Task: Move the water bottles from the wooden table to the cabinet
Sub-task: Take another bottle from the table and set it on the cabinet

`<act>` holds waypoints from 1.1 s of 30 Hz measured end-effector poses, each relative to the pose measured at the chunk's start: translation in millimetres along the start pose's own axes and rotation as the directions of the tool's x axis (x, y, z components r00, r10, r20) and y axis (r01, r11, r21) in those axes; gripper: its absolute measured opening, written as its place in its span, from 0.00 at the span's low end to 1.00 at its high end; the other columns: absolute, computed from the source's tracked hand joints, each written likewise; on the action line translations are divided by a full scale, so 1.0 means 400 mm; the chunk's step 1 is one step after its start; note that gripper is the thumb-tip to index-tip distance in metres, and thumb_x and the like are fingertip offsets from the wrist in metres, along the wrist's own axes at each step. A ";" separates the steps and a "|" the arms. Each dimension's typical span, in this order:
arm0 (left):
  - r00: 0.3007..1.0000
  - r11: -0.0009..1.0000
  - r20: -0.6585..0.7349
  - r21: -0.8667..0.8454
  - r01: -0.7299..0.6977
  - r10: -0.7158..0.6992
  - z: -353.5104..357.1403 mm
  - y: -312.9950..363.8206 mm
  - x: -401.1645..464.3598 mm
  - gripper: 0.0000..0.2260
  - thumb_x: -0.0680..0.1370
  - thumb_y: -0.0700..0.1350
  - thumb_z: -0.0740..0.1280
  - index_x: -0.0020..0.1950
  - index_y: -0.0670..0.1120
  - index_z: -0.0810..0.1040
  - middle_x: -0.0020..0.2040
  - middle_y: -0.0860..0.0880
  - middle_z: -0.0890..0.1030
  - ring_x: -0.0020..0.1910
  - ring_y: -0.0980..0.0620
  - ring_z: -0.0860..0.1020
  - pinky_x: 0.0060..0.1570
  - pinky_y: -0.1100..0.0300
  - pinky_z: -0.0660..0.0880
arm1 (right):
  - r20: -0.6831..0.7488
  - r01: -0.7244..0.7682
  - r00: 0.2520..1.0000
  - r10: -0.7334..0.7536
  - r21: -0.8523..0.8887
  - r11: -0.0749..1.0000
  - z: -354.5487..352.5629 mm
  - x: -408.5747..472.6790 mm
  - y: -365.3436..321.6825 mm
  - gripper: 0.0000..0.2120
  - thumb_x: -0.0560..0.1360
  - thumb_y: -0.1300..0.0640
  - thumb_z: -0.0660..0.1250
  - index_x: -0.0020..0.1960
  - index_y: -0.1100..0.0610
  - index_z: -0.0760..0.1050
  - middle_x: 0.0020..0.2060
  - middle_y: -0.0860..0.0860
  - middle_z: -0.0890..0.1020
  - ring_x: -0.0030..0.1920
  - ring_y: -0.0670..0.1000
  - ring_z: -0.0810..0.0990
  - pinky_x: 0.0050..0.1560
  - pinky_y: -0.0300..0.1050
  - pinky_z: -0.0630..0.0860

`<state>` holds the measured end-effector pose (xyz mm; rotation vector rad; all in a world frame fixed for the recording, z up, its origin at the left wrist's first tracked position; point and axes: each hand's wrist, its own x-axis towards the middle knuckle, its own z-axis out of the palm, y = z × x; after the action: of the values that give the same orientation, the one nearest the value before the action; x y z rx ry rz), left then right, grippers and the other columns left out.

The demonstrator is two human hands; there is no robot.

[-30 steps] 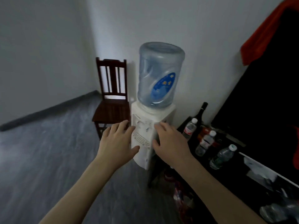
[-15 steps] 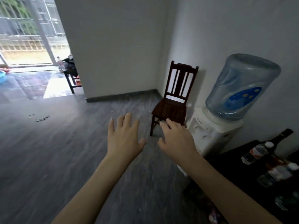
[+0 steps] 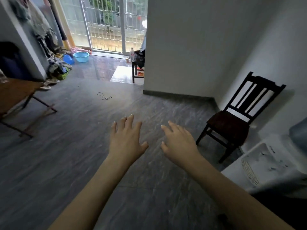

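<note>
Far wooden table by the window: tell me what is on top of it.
A water bottle stands upright on the far table beside dark bundled stuff. The wall corner hides the remainder.

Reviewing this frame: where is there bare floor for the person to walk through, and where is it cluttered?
Bare grey floor stretches ahead of the open left hand and right hand, between the folding table and the dark chair, apart from a small cord. Crowded: shoes and clothes along the left wall by the blue basin.
</note>
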<state>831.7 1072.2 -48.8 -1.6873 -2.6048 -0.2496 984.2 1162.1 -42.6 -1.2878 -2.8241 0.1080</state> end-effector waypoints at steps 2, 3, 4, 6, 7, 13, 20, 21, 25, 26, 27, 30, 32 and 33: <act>0.998 0.998 -0.001 0.011 0.057 -0.057 -0.003 -0.053 -0.012 0.32 0.76 0.65 0.66 0.77 0.55 0.64 0.83 0.47 0.56 0.81 0.44 0.57 0.78 0.43 0.53 | 0.012 0.062 0.998 -0.062 0.007 0.998 0.002 0.034 -0.047 0.30 0.78 0.47 0.60 0.78 0.51 0.57 0.78 0.55 0.58 0.77 0.55 0.58 0.75 0.54 0.59; 0.996 0.996 -0.001 0.016 0.085 -0.085 -0.004 -0.078 -0.017 0.32 0.76 0.65 0.66 0.77 0.55 0.65 0.83 0.47 0.57 0.81 0.44 0.57 0.78 0.43 0.53 | 0.017 0.092 0.996 -0.092 0.007 0.996 0.004 0.051 -0.070 0.30 0.78 0.47 0.60 0.78 0.51 0.57 0.78 0.55 0.58 0.77 0.55 0.58 0.75 0.54 0.59; 0.994 0.994 0.000 0.021 0.110 -0.110 -0.004 -0.100 -0.022 0.32 0.76 0.65 0.66 0.76 0.54 0.65 0.83 0.47 0.57 0.80 0.44 0.57 0.78 0.43 0.53 | 0.020 0.119 0.993 -0.119 0.009 0.993 0.007 0.068 -0.092 0.30 0.78 0.47 0.60 0.78 0.51 0.57 0.78 0.55 0.58 0.77 0.55 0.58 0.75 0.54 0.59; 0.987 0.987 0.000 0.030 0.160 -0.160 -0.004 -0.141 -0.028 0.32 0.76 0.64 0.67 0.76 0.54 0.66 0.83 0.47 0.57 0.80 0.44 0.58 0.78 0.43 0.53 | 0.028 0.165 0.986 -0.166 0.018 0.986 0.012 0.103 -0.133 0.30 0.78 0.47 0.61 0.78 0.52 0.58 0.78 0.55 0.59 0.76 0.55 0.59 0.74 0.54 0.59; 0.983 0.982 0.000 0.036 0.184 -0.184 -0.003 -0.159 -0.029 0.31 0.76 0.64 0.67 0.76 0.54 0.67 0.83 0.47 0.57 0.80 0.44 0.58 0.78 0.44 0.53 | 0.036 0.186 0.982 -0.187 0.026 0.982 0.015 0.119 -0.149 0.30 0.78 0.47 0.61 0.77 0.52 0.58 0.78 0.55 0.59 0.76 0.55 0.60 0.74 0.54 0.60; 0.954 0.952 0.029 0.074 0.297 -0.299 0.009 -0.219 0.009 0.31 0.76 0.64 0.66 0.76 0.54 0.67 0.83 0.47 0.56 0.80 0.44 0.57 0.77 0.44 0.53 | 0.097 0.244 0.962 -0.254 0.107 0.964 0.027 0.225 -0.170 0.31 0.77 0.47 0.62 0.78 0.50 0.58 0.78 0.55 0.60 0.75 0.56 0.62 0.71 0.53 0.63; 0.935 0.934 0.018 0.059 0.352 -0.353 0.021 -0.193 0.126 0.31 0.77 0.64 0.66 0.77 0.54 0.66 0.83 0.47 0.55 0.80 0.44 0.56 0.77 0.43 0.53 | 0.075 0.335 0.935 -0.347 0.139 0.932 0.024 0.355 -0.121 0.29 0.77 0.48 0.62 0.76 0.51 0.61 0.77 0.54 0.61 0.74 0.56 0.63 0.70 0.54 0.65; 0.932 0.931 0.019 0.057 0.361 -0.362 0.026 -0.187 0.138 0.31 0.77 0.64 0.66 0.77 0.54 0.66 0.83 0.47 0.55 0.80 0.44 0.57 0.77 0.43 0.54 | 0.083 0.346 0.928 -0.363 0.170 0.923 0.026 0.373 -0.112 0.29 0.77 0.48 0.62 0.76 0.50 0.61 0.77 0.54 0.62 0.74 0.55 0.63 0.70 0.54 0.66; 0.915 0.914 0.033 0.073 0.399 -0.403 0.044 -0.186 0.178 0.31 0.77 0.63 0.66 0.76 0.53 0.67 0.83 0.47 0.55 0.80 0.43 0.58 0.77 0.43 0.55 | 0.099 0.374 0.907 -0.410 0.261 0.890 0.040 0.442 -0.094 0.28 0.77 0.48 0.63 0.75 0.49 0.63 0.77 0.52 0.62 0.74 0.55 0.64 0.69 0.54 0.69; 0.910 0.909 0.037 0.079 0.409 -0.413 0.047 -0.193 0.188 0.31 0.77 0.63 0.66 0.77 0.53 0.67 0.83 0.47 0.55 0.80 0.43 0.58 0.77 0.43 0.55 | 0.098 0.383 0.903 -0.419 0.258 0.887 0.046 0.460 -0.094 0.28 0.76 0.48 0.63 0.75 0.49 0.64 0.77 0.52 0.63 0.73 0.55 0.65 0.69 0.54 0.69; 0.904 0.903 0.032 0.083 0.422 -0.426 0.048 -0.204 0.201 0.31 0.77 0.63 0.66 0.77 0.53 0.66 0.83 0.47 0.55 0.80 0.44 0.58 0.77 0.44 0.55 | 0.098 0.398 0.896 -0.433 0.255 0.881 0.052 0.480 -0.098 0.28 0.76 0.48 0.63 0.75 0.49 0.64 0.76 0.52 0.63 0.73 0.55 0.66 0.68 0.53 0.69; 0.883 0.880 0.008 0.079 0.468 -0.470 0.048 -0.250 0.250 0.31 0.76 0.63 0.66 0.77 0.53 0.67 0.83 0.47 0.56 0.79 0.44 0.58 0.76 0.44 0.55 | 0.105 0.435 0.877 -0.468 0.240 0.868 0.067 0.552 -0.123 0.28 0.76 0.46 0.63 0.75 0.49 0.64 0.76 0.52 0.63 0.72 0.55 0.67 0.67 0.53 0.69; 0.871 0.869 0.006 0.079 0.489 -0.490 0.052 -0.286 0.285 0.31 0.76 0.63 0.66 0.76 0.53 0.67 0.83 0.47 0.56 0.79 0.44 0.58 0.76 0.43 0.56 | 0.108 0.449 0.868 -0.484 0.244 0.860 0.076 0.605 -0.149 0.29 0.76 0.45 0.63 0.75 0.48 0.63 0.76 0.51 0.64 0.72 0.55 0.67 0.66 0.54 0.70; 0.867 0.865 0.005 0.080 0.496 -0.498 0.056 -0.306 0.304 0.31 0.76 0.63 0.66 0.76 0.53 0.67 0.83 0.47 0.56 0.79 0.44 0.58 0.76 0.43 0.56 | 0.109 0.461 0.860 -0.498 0.252 0.851 0.081 0.632 -0.167 0.29 0.76 0.46 0.63 0.75 0.48 0.63 0.75 0.51 0.64 0.72 0.55 0.67 0.65 0.54 0.71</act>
<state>671.6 1136.5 -71.9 -0.9673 -2.9802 -0.1325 766.1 1307.7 -68.7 -0.5203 -3.0685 0.5163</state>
